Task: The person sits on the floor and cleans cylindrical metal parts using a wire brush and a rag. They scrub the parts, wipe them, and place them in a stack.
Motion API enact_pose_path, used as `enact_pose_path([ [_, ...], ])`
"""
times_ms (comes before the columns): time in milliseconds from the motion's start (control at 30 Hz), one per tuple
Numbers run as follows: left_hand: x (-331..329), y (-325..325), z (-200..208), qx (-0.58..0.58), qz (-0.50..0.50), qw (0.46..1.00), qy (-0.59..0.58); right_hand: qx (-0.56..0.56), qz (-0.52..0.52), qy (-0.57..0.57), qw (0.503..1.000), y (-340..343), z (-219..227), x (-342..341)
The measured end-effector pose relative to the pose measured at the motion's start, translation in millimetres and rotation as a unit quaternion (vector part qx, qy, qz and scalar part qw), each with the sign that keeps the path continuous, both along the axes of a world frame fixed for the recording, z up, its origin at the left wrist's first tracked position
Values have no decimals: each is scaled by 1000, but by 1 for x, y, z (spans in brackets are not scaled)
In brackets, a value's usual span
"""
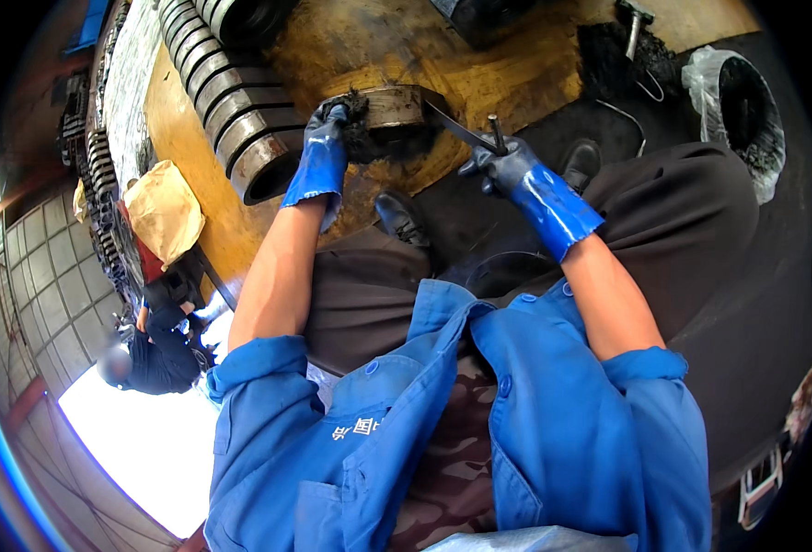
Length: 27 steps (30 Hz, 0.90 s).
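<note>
My left hand point(323, 143), in a blue rubber glove smeared with black, is closed round a black, stringy clump point(360, 129) against the left side of a metal ring point(395, 106). The ring rests on a stained yellow-brown board point(516, 78), and dark matter lines its near side. In my right hand point(507, 168), also gloved, is a knife point(456, 127) with a long flat blade. Its tip points up and left, at the ring's right edge. A short dark stub rises above the right fingers; I cannot tell whether it belongs to the knife.
Rows of similar metal rings point(217, 87) lie on the left. To the right are a black shredded heap point(608, 69), a hammer point(633, 37), a bent wire point(628, 120) and a plastic-wrapped ring point(774, 138). Brown paper point(165, 216) and another person point(162, 345) are at far left.
</note>
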<state>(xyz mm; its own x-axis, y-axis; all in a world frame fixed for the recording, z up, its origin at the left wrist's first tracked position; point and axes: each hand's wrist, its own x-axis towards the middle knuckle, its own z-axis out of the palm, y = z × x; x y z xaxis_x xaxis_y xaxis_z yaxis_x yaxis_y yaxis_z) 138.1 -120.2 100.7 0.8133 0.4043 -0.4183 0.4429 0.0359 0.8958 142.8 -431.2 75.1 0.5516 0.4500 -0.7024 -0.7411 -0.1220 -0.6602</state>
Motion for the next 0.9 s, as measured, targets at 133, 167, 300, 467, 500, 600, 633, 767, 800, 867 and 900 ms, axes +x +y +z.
enact_pose_path([
  [133,9,11,-18,-4,-21,1000,-11,91,-58,15,994,1,-58,24],
  [167,23,-15,-28,-22,-39,999,-10,180,-131,12,975,-17,-98,28],
  [300,2,-1,2,-12,21,1000,1,63,-9,69,996,11,-53,28],
  [467,8,-12,-1,-15,-4,1000,-15,-118,89,58,987,7,-74,51],
  [500,6,-12,-3,7,0,1000,-21,-57,8,85,995,8,-69,51],
  [600,5,-7,-2,16,4,1000,-16,-136,87,47,986,29,-42,54],
  [633,2,-7,-4,-1,3,1000,-5,-149,69,6,986,32,-48,50],
  [767,8,6,-15,-13,4,1000,-25,-100,30,119,987,22,-54,55],
  [800,6,4,-17,-12,12,1000,-16,-118,86,106,984,23,-42,50],
  [867,3,2,-11,-40,38,998,-10,-112,41,71,990,28,-3,32],
  [900,4,-2,-5,-40,41,998,-11,-87,5,57,995,24,14,23],
])
